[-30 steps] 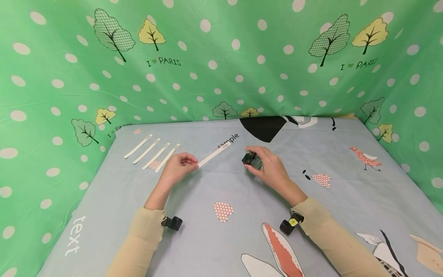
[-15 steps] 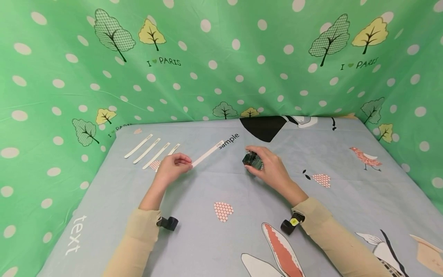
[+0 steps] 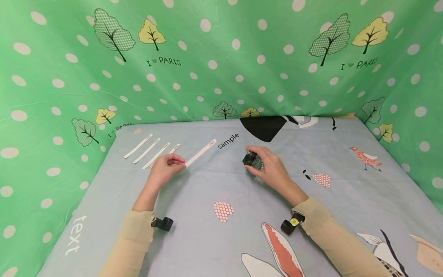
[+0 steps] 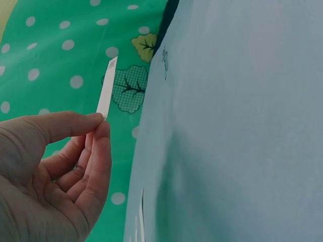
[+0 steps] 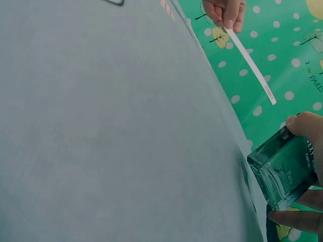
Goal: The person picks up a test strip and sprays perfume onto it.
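Observation:
My left hand (image 3: 165, 169) pinches one end of a white paper perfume test strip (image 3: 201, 152) between thumb and fingertips. The strip slants up and away to the right, with small print at its far end. On the right, my right hand (image 3: 273, 169) grips a green glass perfume bottle (image 3: 256, 161), thumb on one side and fingers on the other. The right wrist view shows the bottle (image 5: 285, 169) tilted, its clear thick base towards the camera. A gap separates strip and bottle.
Several more white strips (image 3: 137, 147) lie side by side at the back left of the table, the nearest partly hidden behind my left hand. A patterned grey-blue cloth (image 3: 194, 238) covers the table. Behind it hangs a green dotted curtain (image 3: 194, 46).
My left hand has moved left with the strip, away from the bottle, uncovering the printed word "sample" on the cloth. My right hand and the bottle have hardly moved.

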Motion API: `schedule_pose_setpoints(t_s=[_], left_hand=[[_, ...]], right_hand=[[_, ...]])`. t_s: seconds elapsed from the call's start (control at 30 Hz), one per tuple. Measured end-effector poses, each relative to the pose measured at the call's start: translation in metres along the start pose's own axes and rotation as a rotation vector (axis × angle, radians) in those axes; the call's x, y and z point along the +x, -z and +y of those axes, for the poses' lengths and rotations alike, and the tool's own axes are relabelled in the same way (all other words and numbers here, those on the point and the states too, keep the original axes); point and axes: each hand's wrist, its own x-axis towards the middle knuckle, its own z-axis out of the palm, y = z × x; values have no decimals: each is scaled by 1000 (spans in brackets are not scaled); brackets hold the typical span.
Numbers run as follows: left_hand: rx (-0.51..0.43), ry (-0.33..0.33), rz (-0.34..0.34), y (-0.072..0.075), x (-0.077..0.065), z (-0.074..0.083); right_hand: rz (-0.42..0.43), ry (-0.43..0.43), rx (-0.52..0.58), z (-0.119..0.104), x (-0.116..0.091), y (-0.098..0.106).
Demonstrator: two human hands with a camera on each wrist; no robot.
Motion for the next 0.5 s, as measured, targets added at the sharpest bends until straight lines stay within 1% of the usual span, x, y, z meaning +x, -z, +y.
schedule_pose_setpoints(t_s=[0.17, 0.5], left_hand=[[-1, 10, 14, 4, -1, -3], [16, 27, 21, 12, -2, -8]], right_hand=[[0, 2, -1, 0, 0, 0], [-1, 2, 7, 0, 0, 1]])
